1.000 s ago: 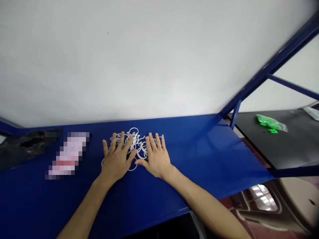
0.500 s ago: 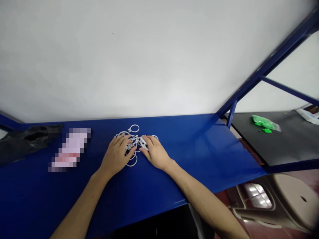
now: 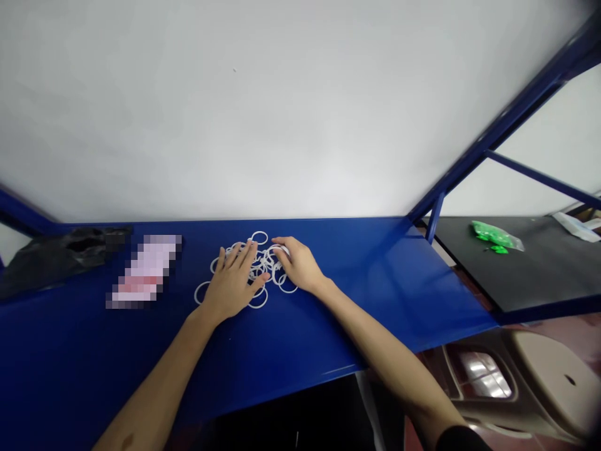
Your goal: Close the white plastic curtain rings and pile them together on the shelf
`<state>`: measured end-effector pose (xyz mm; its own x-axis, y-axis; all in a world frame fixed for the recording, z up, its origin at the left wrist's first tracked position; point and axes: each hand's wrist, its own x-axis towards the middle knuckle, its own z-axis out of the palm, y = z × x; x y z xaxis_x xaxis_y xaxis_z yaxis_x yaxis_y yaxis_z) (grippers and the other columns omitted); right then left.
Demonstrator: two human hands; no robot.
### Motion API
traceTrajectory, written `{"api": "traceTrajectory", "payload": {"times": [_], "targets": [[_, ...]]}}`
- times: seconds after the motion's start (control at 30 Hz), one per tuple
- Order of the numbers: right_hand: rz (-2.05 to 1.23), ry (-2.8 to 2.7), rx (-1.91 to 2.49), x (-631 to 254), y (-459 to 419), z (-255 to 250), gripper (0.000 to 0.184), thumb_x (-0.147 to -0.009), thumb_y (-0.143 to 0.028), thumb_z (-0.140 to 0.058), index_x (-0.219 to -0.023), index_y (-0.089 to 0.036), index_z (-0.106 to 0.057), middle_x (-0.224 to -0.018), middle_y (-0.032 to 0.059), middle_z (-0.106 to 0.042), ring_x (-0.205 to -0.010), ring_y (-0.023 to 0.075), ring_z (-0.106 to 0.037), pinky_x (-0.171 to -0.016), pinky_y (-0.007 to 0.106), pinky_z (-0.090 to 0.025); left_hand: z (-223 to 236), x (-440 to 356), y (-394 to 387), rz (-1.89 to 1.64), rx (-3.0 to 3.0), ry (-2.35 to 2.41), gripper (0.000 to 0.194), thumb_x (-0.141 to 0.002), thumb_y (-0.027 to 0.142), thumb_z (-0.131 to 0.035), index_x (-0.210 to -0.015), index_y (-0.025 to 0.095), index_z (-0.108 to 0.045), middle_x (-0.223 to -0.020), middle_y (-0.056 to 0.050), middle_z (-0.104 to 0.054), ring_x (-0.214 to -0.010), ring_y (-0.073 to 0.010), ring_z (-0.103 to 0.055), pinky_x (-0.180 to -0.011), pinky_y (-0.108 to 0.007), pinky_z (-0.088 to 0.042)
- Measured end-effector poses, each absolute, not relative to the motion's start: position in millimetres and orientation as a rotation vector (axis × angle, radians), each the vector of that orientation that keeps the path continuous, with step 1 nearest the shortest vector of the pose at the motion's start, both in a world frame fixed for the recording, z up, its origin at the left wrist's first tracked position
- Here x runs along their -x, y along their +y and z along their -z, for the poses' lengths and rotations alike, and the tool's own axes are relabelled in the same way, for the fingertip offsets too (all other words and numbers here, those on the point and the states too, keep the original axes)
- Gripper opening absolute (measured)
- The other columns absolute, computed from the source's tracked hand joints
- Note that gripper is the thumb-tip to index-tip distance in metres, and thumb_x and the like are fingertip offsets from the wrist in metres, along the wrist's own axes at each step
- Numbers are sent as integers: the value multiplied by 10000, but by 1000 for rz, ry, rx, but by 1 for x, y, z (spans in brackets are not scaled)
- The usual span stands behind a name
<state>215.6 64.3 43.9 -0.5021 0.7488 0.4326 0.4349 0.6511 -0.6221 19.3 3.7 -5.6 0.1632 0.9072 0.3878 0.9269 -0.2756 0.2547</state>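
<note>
A loose heap of white plastic rings (image 3: 260,258) lies on the blue shelf top (image 3: 366,282), near its back edge. My left hand (image 3: 233,283) rests flat on the left part of the heap, fingers stretched out. My right hand (image 3: 297,264) sits on the right part, fingers curled over some rings. Whether it grips any of them is hidden.
A blurred pink-and-white packet (image 3: 144,270) and a black bag (image 3: 61,254) lie at the left of the shelf. To the right is a black shelf (image 3: 526,269) with a green bag (image 3: 495,233). A white wall stands behind. A beige stool (image 3: 554,376) is below right.
Both hands drew together over the rings, then spread again. The left hand now lies flat and the right has shifted toward the back right of the heap. The rings lie more scattered.
</note>
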Motion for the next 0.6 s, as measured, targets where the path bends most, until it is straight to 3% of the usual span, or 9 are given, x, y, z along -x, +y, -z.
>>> {"api": "traceTrajectory", "payload": {"times": [0.23,0.4,0.5,0.6], "targets": [[-569,-2425,957,-207,95,-68,617,-948,-543,-575,-1403,-129,-526,-1372,173,-611,-1286,306,-574,-1095,471,-449,-4,-7,7,1147,2298,-1860,749,-986,635,-161,-1546,149,-264,-1547,-174,-424,-1472,-309,-328,-1216,-591,-169],[-559,-2589,885,-199,115,-51,602,-1024,-551,-387,-1439,-131,-504,-1488,154,-505,-1420,278,-432,-1186,480,-340,-11,0,-1,749,2300,-2010,780,-944,692,-271,-1527,179,-347,-1568,-153,-404,-1487,-350,-283,-1209,-636,-107],[-526,-2710,873,-193,115,-34,657,-1009,-588,-386,-1500,-152,-427,-1582,134,-364,-1500,311,-265,-1218,544,-242,-8,0,-8,446,2342,-2113,953,-848,777,-402,-1566,165,-269,-1638,-166,-241,-1515,-398,-169,-1199,-655,-108],[-541,-2739,876,-188,109,-26,706,-1003,-620,-356,-1528,-148,-379,-1596,140,-329,-1514,329,-209,-1218,567,-216,-2,-2,-10,355,2358,-2129,1031,-813,791,-442,-1583,148,-203,-1656,-162,-167,-1523,-399,-121,-1207,-625,-139]]}}
